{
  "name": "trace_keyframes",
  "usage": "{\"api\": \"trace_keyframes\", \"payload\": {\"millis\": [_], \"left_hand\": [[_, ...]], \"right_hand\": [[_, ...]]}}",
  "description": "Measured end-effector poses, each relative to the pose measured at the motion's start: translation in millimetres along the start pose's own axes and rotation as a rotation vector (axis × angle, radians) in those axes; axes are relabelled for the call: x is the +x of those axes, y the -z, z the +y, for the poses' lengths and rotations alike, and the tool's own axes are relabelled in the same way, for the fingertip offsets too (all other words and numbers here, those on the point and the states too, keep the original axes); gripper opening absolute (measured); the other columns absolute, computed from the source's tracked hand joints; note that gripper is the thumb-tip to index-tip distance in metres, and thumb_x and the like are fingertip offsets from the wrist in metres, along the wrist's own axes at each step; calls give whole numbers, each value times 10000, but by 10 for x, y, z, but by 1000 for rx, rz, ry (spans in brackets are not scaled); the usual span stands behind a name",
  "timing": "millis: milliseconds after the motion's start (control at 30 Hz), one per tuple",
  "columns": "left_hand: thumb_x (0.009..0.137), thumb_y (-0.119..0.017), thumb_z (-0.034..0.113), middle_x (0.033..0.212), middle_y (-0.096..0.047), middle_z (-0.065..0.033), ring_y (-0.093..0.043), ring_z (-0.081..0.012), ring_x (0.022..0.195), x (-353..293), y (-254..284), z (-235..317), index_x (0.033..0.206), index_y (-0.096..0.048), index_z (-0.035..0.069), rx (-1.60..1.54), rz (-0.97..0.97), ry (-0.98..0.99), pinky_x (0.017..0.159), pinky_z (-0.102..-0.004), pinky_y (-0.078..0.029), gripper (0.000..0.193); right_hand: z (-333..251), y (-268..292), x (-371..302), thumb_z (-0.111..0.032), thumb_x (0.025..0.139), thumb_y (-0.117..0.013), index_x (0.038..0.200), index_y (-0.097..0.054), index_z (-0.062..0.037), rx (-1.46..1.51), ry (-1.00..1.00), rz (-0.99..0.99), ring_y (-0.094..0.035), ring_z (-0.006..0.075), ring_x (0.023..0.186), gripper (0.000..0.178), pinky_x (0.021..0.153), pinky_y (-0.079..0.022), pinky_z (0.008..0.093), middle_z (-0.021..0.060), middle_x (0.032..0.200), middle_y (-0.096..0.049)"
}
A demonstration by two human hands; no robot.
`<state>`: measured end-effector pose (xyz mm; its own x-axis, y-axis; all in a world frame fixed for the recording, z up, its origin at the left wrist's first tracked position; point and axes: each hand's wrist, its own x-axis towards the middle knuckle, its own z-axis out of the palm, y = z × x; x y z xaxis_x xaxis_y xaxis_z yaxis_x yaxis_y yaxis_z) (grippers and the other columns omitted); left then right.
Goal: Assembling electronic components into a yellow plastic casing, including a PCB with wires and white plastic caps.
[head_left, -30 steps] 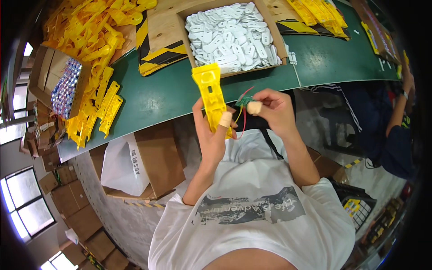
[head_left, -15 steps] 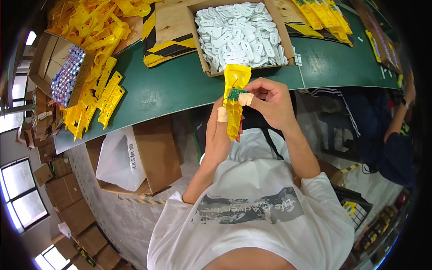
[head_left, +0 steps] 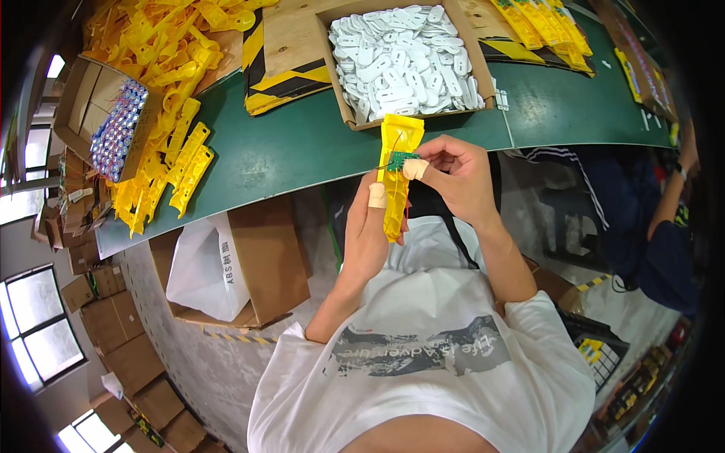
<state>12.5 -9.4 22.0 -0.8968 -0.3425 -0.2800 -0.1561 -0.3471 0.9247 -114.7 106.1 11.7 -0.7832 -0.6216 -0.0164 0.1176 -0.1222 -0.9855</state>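
Note:
My left hand [head_left: 368, 232] is closed around the lower part of a long yellow plastic housing [head_left: 402, 134], held upright over the near table edge. Between the thumb and fingers of my right hand [head_left: 457, 177] is a small green circuit board [head_left: 397, 160], lying across the middle of the housing. Thin wires run from the board; a dark one sticks out to the left and a red one shows along the housing. Tan tape wraps both thumbs. Whether the board touches the housing I cannot tell.
An open carton [head_left: 347, 113] of white plastic parts stands just beyond my hands on the green table [head_left: 264, 151]. Yellow housings [head_left: 170, 75] heap up at left beside a box of cylindrical cells [head_left: 119, 132]. More yellow pieces [head_left: 540, 30] lie far right. A co-worker's arm [head_left: 668, 196] shows at right.
The view has shifted slightly. The grip of both hands stays the same; the circuit board now sits more level across the yellow housing.

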Motion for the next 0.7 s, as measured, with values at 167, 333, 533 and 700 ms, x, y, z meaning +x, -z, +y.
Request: {"api": "trace_keyframes", "payload": {"millis": [167,333,533,700], "left_hand": [[1025,-357,429,910,-580,-108,-601,-138,675,-7,-1,-18,1318,-434,43,33,-42,-37,541,-259,-502,491],[1040,-311,303,994,-588,-128,-598,-135,727,-19,4,-73,1297,-402,39,-37,-125,-107,597,-264,-510,380],[1038,-340,361,833,-607,-137,-631,-181,614,50,-91,-72,1157,-442,35,55,-15,-54,519,-284,-531,362],[1044,-340,352,768,-598,-115,-613,-168,559,58,-216,-17,1106,-449,42,-39,45,-82,485,-268,-518,334]], "right_hand": [[143,0,-32,-41,822,-738,1099,-578,10,11,67,66,-626,59,777,323,694,-503,196,59,895,-686],[89,-42,-98,-16,827,-718,1318,-450,26,343,-94,-35,-663,116,859,561,741,-539,242,97,942,-694],[64,-97,-194,-20,827,-722,1316,-475,39,166,-43,1,-638,82,779,551,655,-520,219,88,901,-698],[169,-34,-192,-43,848,-718,1358,-464,35,382,-7,-37,-637,76,783,575,681,-519,218,97,949,-705]]}}
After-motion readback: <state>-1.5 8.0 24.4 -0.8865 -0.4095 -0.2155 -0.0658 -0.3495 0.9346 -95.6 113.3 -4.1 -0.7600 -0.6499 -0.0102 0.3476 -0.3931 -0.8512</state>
